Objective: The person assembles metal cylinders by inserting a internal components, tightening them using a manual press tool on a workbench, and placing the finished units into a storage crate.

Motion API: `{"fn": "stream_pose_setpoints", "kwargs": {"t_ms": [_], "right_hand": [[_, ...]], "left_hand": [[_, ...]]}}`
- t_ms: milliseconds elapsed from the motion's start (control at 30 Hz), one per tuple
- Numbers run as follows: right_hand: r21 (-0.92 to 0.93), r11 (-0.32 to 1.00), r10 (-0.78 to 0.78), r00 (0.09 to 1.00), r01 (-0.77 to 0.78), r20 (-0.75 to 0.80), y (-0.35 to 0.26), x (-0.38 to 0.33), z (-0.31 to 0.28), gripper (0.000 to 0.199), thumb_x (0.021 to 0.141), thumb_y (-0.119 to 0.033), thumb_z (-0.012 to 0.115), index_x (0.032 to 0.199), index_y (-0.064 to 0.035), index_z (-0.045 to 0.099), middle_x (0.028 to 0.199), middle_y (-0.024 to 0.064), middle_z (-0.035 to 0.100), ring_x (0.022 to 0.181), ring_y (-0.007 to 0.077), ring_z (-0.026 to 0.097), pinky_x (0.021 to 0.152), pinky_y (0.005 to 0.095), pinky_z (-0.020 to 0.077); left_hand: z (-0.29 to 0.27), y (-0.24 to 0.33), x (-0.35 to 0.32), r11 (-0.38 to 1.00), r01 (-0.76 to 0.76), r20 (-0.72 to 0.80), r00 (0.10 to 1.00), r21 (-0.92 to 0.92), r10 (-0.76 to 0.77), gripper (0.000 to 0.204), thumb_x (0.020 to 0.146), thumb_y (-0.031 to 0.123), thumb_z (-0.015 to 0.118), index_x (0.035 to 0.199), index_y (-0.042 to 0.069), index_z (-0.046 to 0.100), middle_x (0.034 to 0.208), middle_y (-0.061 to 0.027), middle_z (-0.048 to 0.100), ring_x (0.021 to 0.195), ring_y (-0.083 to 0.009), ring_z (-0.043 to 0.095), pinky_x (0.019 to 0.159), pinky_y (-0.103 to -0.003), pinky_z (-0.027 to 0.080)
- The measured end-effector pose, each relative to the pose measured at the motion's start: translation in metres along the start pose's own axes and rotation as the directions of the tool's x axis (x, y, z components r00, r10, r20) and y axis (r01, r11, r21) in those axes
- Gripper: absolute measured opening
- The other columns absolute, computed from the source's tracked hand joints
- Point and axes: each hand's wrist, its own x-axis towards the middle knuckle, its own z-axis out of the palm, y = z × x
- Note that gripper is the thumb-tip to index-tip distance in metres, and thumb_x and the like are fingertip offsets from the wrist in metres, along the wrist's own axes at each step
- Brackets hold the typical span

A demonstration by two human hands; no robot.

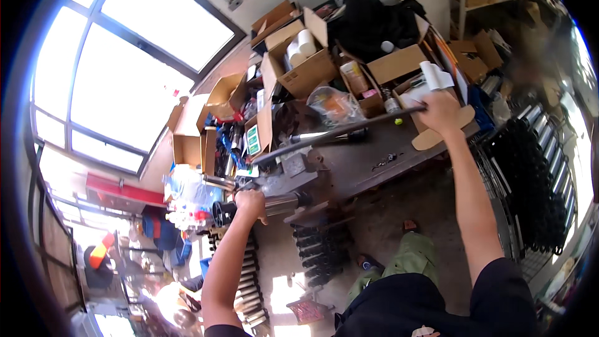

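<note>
My right hand [442, 112] is closed around the near end of a long dark bar [349, 127]. The bar slants left over the workbench, and its far end reaches the area around a grey vise [299, 171]. Its edges look slightly blurred. Lower on the left, my left hand [249, 204] is closed on a silver metal tube [279, 204] with black ends, which lies across the bench's left edge. Another silver and black tube [321, 135] lies on the bench behind the bar. How the bar meets the vise is too blurred to tell.
Open cardboard boxes [309, 72] crowd the bench's back. Small metal parts [384, 161] lie on the dark bench top [355, 165]. A rack of black springs and silver tubes [530, 175] stands at right; more tubes [249, 274] stand below left. A large window is at left.
</note>
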Motion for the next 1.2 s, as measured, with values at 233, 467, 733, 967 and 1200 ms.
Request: {"fn": "stream_pose_setpoints", "kwargs": {"t_ms": [233, 467, 733, 967, 1200], "right_hand": [[0.144, 0.856, 0.376, 0.788, -0.497, 0.487, -0.012, -0.275, 0.080, 0.043, 0.086, -0.048, 0.068, 0.076, -0.0062, 0.073, 0.074, 0.0222, 0.067, 0.077, 0.0437, 0.066, 0.068, 0.0520, 0.0525], [-0.038, 0.717, 0.475, 0.447, -0.697, 0.758, -0.069, -0.335, 0.152, 0.048, 0.084, -0.047, 0.071, 0.080, 0.0011, 0.072, 0.076, 0.0197, 0.070, 0.077, 0.0315, 0.070, 0.071, 0.0435, 0.0497], [0.060, 0.525, 0.336, 0.272, -0.849, 0.902, -0.045, -0.326, 0.214, 0.044, 0.088, -0.041, 0.070, 0.068, -0.0042, 0.056, 0.058, 0.0055, 0.052, 0.051, 0.0181, 0.049, 0.050, 0.0378, 0.0395], [0.119, 0.421, 0.241, 0.238, -0.899, 0.941, -0.086, -0.297, 0.212, 0.031, 0.092, -0.042, 0.066, 0.086, -0.0128, 0.056, 0.067, -0.0028, 0.050, 0.051, 0.0089, 0.043, 0.045, 0.0260, 0.0296], [0.219, 0.503, 0.187, 0.353, -0.836, 0.917, -0.113, -0.298, 0.210, 0.029, 0.091, -0.037, 0.067, 0.095, -0.0101, 0.057, 0.076, -0.0008, 0.054, 0.064, 0.0097, 0.049, 0.051, 0.0271, 0.0367]], "left_hand": [[0.156, 0.061, -0.127, -0.150, -0.048, -0.034, 0.995, -0.988, -0.097, 0.064, 0.082, 0.054, 0.075, 0.116, 0.001, 0.060, 0.091, -0.0147, 0.071, 0.084, -0.0268, 0.070, 0.074, -0.040, 0.057], [0.138, 0.174, -0.167, -0.943, 0.284, -0.369, 0.906, 0.173, 0.205, 0.078, 0.092, 0.076, 0.038, 0.118, 0.005, 0.056, 0.084, -0.0172, 0.060, 0.070, -0.0283, 0.058, 0.065, -0.036, 0.053], [0.091, 0.169, -0.148, -0.878, 0.288, -0.483, 0.872, 0.382, 0.076, 0.083, 0.088, 0.081, 0.038, 0.112, 0.003, 0.053, 0.080, -0.0142, 0.058, 0.064, -0.0264, 0.059, 0.061, -0.038, 0.055], [0.090, 0.139, -0.146, -0.999, -0.009, -0.259, 0.966, 0.039, -0.019, 0.076, 0.093, 0.077, 0.033, 0.119, 0.008, 0.049, 0.083, -0.0179, 0.064, 0.067, -0.0306, 0.067, 0.056, -0.042, 0.059], [0.070, 0.117, -0.161, -0.961, -0.228, -0.227, 0.955, -0.157, -0.189, 0.076, 0.096, 0.075, 0.028, 0.105, 0.005, 0.056, 0.077, -0.0150, 0.064, 0.063, -0.0272, 0.067, 0.055, -0.039, 0.058]]}}
